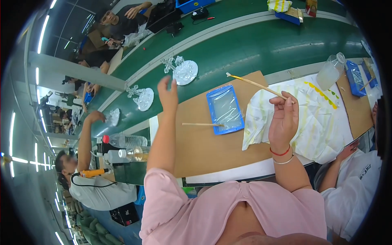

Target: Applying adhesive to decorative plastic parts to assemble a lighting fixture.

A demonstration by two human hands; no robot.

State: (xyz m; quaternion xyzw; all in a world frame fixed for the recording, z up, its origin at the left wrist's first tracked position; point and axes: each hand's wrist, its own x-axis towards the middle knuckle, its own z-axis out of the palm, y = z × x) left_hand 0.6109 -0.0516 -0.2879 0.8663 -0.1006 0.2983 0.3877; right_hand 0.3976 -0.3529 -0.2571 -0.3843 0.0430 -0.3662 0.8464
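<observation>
My right hand (283, 118) is closed round the wooden handle of a thin brush (255, 83), whose pale tip points up and to the left. Further left, my left hand (168, 94) reaches over the green conveyor belt with its fingers apart. Just beside its fingertips stands a clear plastic ornament (185, 72) on a round base; I cannot tell whether they touch. A blue tray (209, 107) covered with clear film lies between my hands on brown cardboard (192, 147). Across the tray's near edge rests a second thin wooden stick (200, 124).
More clear ornaments (143, 99) line the belt (228, 57) leftward. Bottles (126, 141) lie or stand at left. A yellow-patterned cloth (261, 118) spreads under my right hand. Beyond it are a cloudy bottle (328, 74) and another blue tray (355, 79). Co-workers sit on both sides and across.
</observation>
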